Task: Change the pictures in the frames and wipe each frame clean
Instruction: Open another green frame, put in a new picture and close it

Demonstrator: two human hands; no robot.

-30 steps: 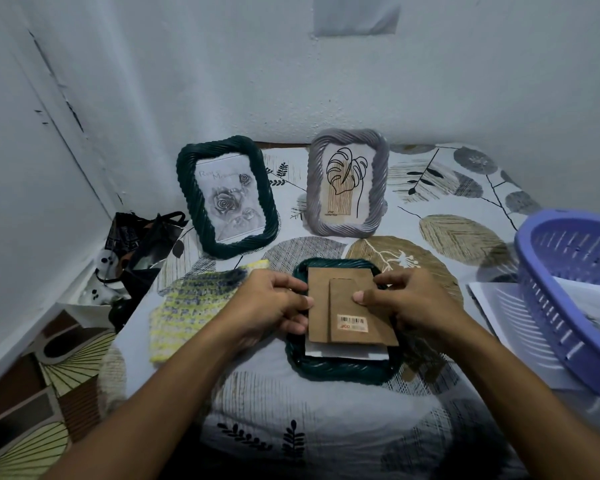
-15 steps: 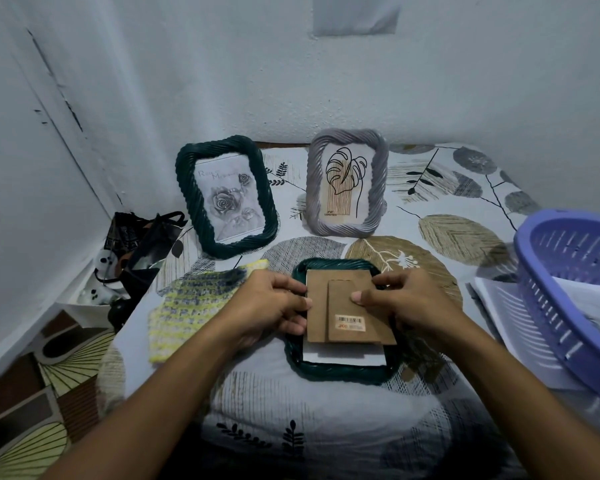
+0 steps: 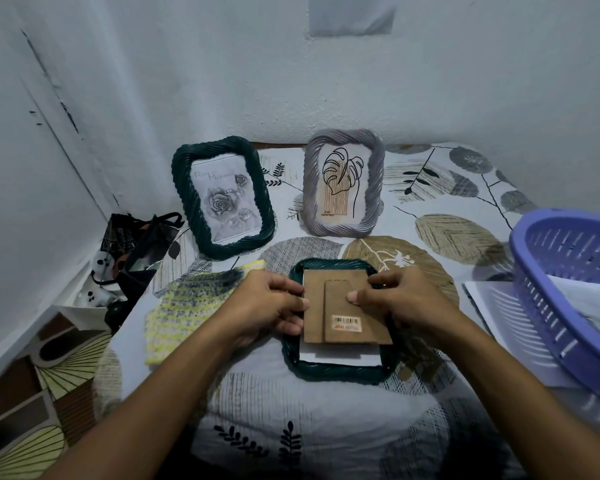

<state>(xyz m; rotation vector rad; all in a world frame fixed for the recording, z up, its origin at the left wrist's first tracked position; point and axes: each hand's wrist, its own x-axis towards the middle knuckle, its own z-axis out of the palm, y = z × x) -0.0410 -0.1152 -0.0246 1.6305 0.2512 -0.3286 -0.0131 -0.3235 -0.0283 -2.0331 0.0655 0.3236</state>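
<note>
- Where the backing board (image 3: 340, 308) sat a second ago, it sits now: on the back of the face-down green frame (image 3: 336, 370), its lower right corner swung a little further out over the frame's right rim.
- Both hands have stayed at the board's edges; the head camera shows almost no other shift, and the cloth, basket and two standing frames lie as they did.
- The left hand (image 3: 267, 306) has its fingers curled against the board's left edge, fingertips touching it; whether it pinches the board or only steadies it I cannot tell.
- The right hand (image 3: 399, 301) curls over the board's upper right part, the thumb pressed flat on the folding stand (image 3: 347, 313) and the other fingers bent over the top right corner.
- The board's long axis runs away from the person, tilted slightly so its far end leans left; the barcode sticker (image 3: 346, 323) lies at the near end.
- A white picture sheet (image 3: 338, 359) shows just under the board's near edge, inside the frame.
- The face-down frame lies flat on the patterned bedsheet (image 3: 291, 410), directly before the person, long axis also pointing away.
- Behind it stand a green frame with a rose picture (image 3: 222, 199) and a grey frame with a leaf drawing (image 3: 343, 183), both upright and facing the person.
- A yellow knitted cloth (image 3: 191, 306) lies just left of the left hand; a purple basket (image 3: 565, 299) sits at the right on loose papers (image 3: 499, 317).
</note>
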